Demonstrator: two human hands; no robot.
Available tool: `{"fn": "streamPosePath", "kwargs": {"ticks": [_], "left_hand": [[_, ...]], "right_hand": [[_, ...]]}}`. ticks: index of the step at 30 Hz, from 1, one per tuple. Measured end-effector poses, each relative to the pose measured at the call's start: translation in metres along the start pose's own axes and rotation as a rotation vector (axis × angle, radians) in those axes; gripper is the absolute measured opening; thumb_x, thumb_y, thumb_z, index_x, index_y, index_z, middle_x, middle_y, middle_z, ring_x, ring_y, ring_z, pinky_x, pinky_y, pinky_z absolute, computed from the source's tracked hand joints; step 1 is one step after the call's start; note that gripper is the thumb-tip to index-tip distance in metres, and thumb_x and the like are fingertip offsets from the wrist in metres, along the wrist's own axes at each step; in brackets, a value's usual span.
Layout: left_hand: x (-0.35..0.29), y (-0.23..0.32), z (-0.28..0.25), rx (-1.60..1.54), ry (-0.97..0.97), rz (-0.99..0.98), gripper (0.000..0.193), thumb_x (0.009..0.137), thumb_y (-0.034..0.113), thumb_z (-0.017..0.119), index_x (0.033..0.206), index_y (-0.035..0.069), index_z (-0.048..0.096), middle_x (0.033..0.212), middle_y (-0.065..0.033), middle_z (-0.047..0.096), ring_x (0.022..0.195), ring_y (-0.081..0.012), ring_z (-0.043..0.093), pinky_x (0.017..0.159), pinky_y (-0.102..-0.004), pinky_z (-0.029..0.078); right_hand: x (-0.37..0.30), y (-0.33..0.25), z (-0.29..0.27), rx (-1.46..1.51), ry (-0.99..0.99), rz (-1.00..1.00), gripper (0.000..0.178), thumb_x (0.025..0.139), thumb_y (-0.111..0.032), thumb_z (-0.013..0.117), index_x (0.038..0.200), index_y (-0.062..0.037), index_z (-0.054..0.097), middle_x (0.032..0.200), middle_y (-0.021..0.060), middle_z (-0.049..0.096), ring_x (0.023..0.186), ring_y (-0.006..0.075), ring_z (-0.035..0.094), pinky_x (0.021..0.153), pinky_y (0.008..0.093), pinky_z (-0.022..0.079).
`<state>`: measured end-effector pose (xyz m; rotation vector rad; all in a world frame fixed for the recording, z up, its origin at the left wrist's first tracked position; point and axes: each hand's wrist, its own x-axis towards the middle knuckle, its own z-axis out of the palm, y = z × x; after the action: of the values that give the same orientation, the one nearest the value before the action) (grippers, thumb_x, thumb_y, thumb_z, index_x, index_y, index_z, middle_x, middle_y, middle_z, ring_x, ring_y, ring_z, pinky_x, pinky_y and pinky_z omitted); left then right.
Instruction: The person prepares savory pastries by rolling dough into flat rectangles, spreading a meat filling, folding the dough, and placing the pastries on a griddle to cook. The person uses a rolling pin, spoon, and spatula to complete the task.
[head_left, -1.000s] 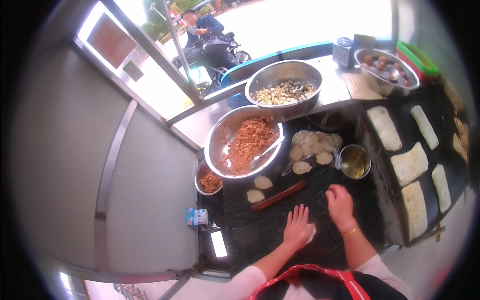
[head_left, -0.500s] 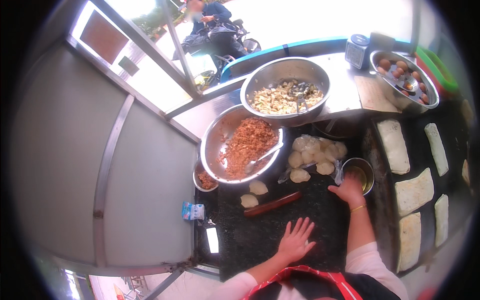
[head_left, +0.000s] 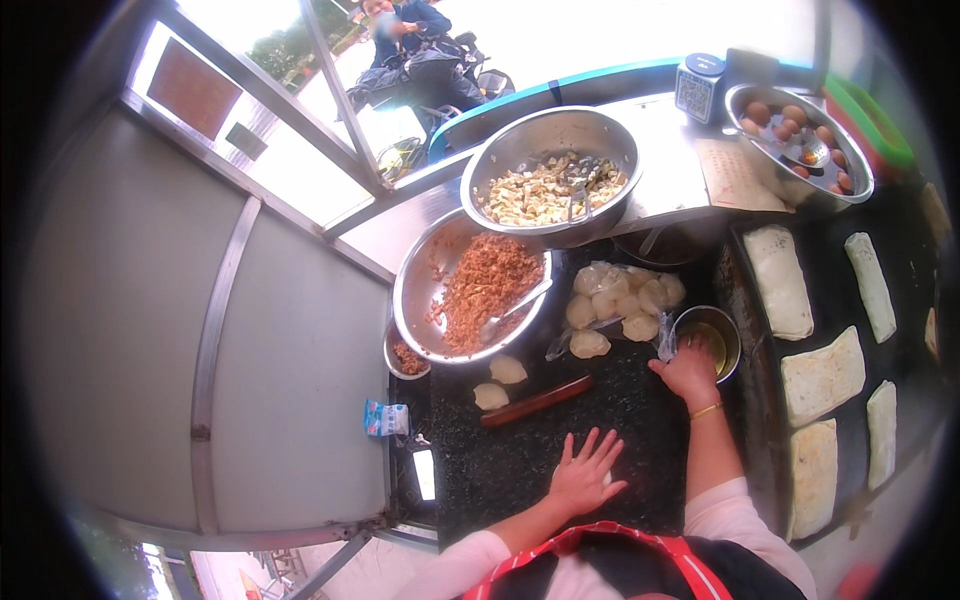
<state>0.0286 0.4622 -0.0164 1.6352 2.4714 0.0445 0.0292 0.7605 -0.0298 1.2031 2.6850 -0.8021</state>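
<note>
In the head view, a bit of pale dough (head_left: 607, 478) peeks out by the thumb of my left hand (head_left: 583, 484), low on the black counter (head_left: 470, 470). I think the dough is light, soft and squishy, so it should stretch easily and could tear if I tug hard. A flat palm or gentle fingers at its edge would suit it best. Oil would make it slippery.

My left hand lies palm down with its fingers spread wide. My right hand (head_left: 690, 372) dips its fingertips into the small metal bowl (head_left: 737, 345), up by the counter's right side. My right thumb sticks out to the left, but I can't tell if those fingers are apart or pressed together. The bowl looks hard and stiff. With oily fingers its rim could slide, so I'd hold it around the outside wall.

The dough is creamy white, but my hand hides most of it, so I can't tell its shape. The bowl is round and silvery, and the oil (head_left: 716, 352) in it is yellow and see-through.

A brown rolling pin (head_left: 537, 401) lies slanted, ahead of my left hand. Two pale dough rounds (head_left: 508, 370) rest just beyond it.
</note>
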Motion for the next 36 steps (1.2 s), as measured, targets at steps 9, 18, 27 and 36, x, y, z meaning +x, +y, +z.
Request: {"fn": "streamPosePath", "kwargs": {"ticks": [9,18,27,36], "left_hand": [[0.0009,0.0001,0.0009,0.017,-0.002,0.023,0.079,0.088,0.067,0.058,0.154,0.025,0.048,0.165,-0.0031,0.037,0.155,-0.0299,0.025,0.122,-0.0665,0.006],[0.0026,0.0005,-0.0030,0.008,-0.012,0.043,0.079,0.089,0.067,0.058,0.155,0.024,0.047,0.165,-0.0037,0.037,0.154,-0.0301,0.028,0.121,-0.0677,0.006],[0.0027,0.0010,-0.0022,0.009,-0.010,0.040,0.080,0.089,0.067,0.058,0.155,0.024,0.046,0.165,-0.0042,0.038,0.154,-0.0306,0.028,0.121,-0.0680,0.007],[0.0028,0.0011,-0.0016,0.015,-0.016,0.043,0.080,0.089,0.067,0.058,0.156,0.024,0.045,0.165,-0.0039,0.037,0.155,-0.0305,0.027,0.121,-0.0680,0.007]], "right_hand": [[-0.0035,-0.0020,0.0003,0.016,-0.002,0.006,0.088,0.081,-0.057,0.076,0.140,0.0028,0.051,0.153,0.0338,0.042,0.146,0.0467,0.035,0.118,0.0505,0.035],[-0.0044,-0.0031,-0.0004,0.004,0.052,-0.010,0.085,0.081,-0.054,0.076,0.138,0.0046,0.054,0.148,0.0353,0.044,0.143,0.0486,0.039,0.117,0.0483,0.037],[-0.0013,-0.0039,-0.0015,-0.011,-0.027,0.016,0.089,0.083,-0.058,0.073,0.144,0.0018,0.049,0.154,0.0346,0.040,0.147,0.0470,0.035,0.118,0.0512,0.034],[-0.0012,-0.0033,-0.0002,0.000,-0.005,0.012,0.085,0.083,-0.056,0.074,0.142,0.0010,0.051,0.152,0.0347,0.041,0.145,0.0478,0.035,0.118,0.0512,0.034]]}}
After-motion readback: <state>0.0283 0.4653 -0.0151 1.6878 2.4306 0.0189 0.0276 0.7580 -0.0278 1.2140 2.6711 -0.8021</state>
